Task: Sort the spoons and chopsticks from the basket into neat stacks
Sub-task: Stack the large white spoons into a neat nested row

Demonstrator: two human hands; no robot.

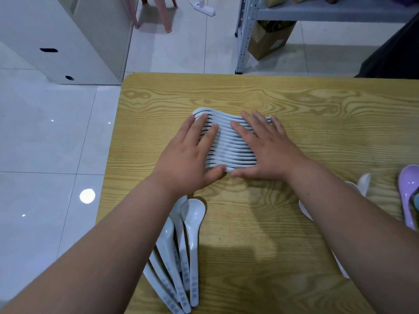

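A tight row of several white spoons [231, 143] lies on its side in the middle of the wooden table [294, 114]. My left hand [192, 155] lies flat on the bowl end of the row, fingers straight, thumb at the near edge. My right hand [265, 146] presses flat on the handle end, its thumb touching the nearest spoon. A loose bunch of several white spoons [183, 252] lies near the front edge, partly under my left forearm. More white spoons [362, 184] show beside and under my right forearm.
A purple basket [408, 196] sits at the table's right edge, cut off by the frame. Beyond the table are a white cabinet [68, 41], a metal shelf [247, 30] with a cardboard box [269, 39], and a pink stool [156, 14]. A dark-clothed person [394, 53] stands at the far right.
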